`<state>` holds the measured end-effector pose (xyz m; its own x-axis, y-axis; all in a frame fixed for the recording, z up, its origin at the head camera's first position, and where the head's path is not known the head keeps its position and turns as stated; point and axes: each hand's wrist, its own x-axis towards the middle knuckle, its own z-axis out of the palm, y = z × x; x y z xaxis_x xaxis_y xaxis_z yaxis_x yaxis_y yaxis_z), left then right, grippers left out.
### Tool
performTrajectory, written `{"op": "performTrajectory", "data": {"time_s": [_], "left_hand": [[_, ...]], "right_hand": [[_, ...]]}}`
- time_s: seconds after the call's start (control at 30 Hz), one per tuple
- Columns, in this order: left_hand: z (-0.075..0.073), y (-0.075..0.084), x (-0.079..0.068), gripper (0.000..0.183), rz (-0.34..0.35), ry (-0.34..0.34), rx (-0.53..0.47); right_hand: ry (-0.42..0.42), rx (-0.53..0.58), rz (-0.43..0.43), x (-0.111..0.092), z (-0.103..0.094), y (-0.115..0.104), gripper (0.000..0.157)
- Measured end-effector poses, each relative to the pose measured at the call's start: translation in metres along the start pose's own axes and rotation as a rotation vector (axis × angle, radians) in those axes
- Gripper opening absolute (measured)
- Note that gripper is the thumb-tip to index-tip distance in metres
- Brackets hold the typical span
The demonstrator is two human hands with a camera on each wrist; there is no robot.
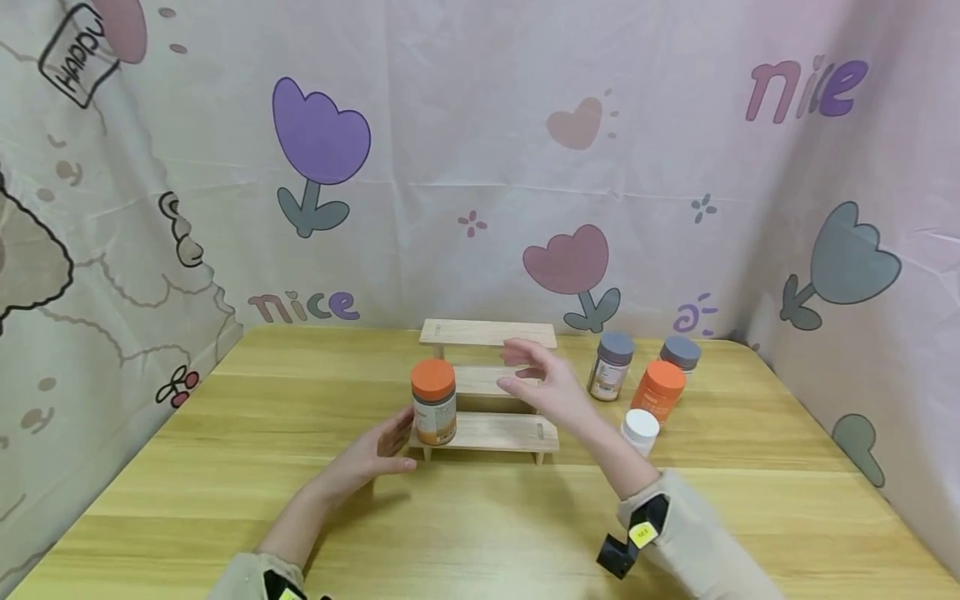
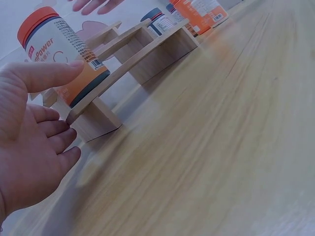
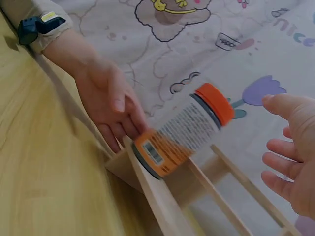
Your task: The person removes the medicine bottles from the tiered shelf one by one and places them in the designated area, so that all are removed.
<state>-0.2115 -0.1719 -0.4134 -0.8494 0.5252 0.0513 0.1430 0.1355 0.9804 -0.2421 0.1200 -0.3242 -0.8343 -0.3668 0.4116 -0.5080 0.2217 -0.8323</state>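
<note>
A pill bottle [image 1: 435,408] with an orange cap and a white-and-orange label stands upright on the left end of the lowest step of a three-tier wooden shelf [image 1: 502,432]. Beside that end is my left hand [image 1: 375,450], thumb apart and fingers relaxed, gripping nothing. In the left wrist view its fingertips [image 2: 61,132] lie at the step's end and the thumb passes in front of the bottle [image 2: 66,49]; whether they touch is unclear. My right hand [image 1: 551,387] hovers over the shelf's right side, its fingers loosely bent and holding nothing.
Right of the shelf stand a grey-capped bottle [image 1: 611,367], another grey-capped bottle [image 1: 680,353], an orange bottle [image 1: 658,392] and a white-capped bottle [image 1: 640,429], partly behind my right forearm. A printed curtain [image 1: 465,150] hangs behind the wooden table [image 1: 225,467].
</note>
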Motion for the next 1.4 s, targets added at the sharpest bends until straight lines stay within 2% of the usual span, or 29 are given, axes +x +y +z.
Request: {"op": "performTrajectory", "data": {"time_s": [0.2, 0.43, 0.67, 1.0, 1.4], "left_hand": [[0.0, 0.0, 0.001, 0.08, -0.006, -0.004, 0.002], [0.001, 0.0, 0.002, 0.08, -0.006, -0.007, 0.015], [0.001, 0.001, 0.001, 0.08, -0.003, -0.015, 0.012], [0.001, 0.0, -0.001, 0.08, 0.016, -0.024, 0.015], [0.002, 0.003, -0.002, 0.079, 0.022, -0.02, 0.012]], "right_hand": [[-0.03, 0.036, 0.038, 0.009, 0.029, 0.003, 0.055], [-0.059, 0.04, 0.08, 0.015, 0.049, 0.004, 0.058], [-0.097, 0.013, 0.03, 0.019, 0.065, 0.004, 0.064], [-0.121, -0.06, -0.001, 0.023, 0.078, 0.004, 0.066], [-0.088, -0.059, -0.028, 0.023, 0.081, 0.005, 0.064]]}}
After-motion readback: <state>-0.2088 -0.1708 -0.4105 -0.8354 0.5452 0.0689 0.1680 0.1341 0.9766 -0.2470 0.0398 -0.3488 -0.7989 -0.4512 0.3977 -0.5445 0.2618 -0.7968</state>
